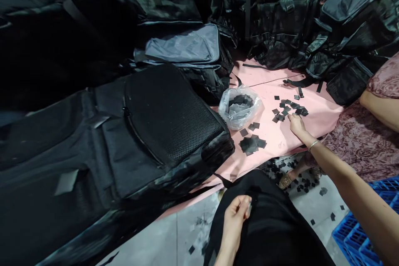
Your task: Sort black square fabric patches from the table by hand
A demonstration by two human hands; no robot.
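Note:
My left hand is closed in a pinch above my dark-clothed lap; what its fingertips hold, if anything, is too small to name. To the right, my right hand, a bracelet on its wrist, reaches onto the pink cloth. Its fingers are pinched together at the edge of loose small black squares, and I cannot make out what is between them. A denser pile of black squares lies nearer to me. Behind that pile, a clear plastic bag stands open with more squares inside.
A large black backpack with mesh padding lies at left. More dark bags crowd the back, some showing grey lining. Someone in patterned clothing sits at right. Squares litter the floor near a blue plastic crate.

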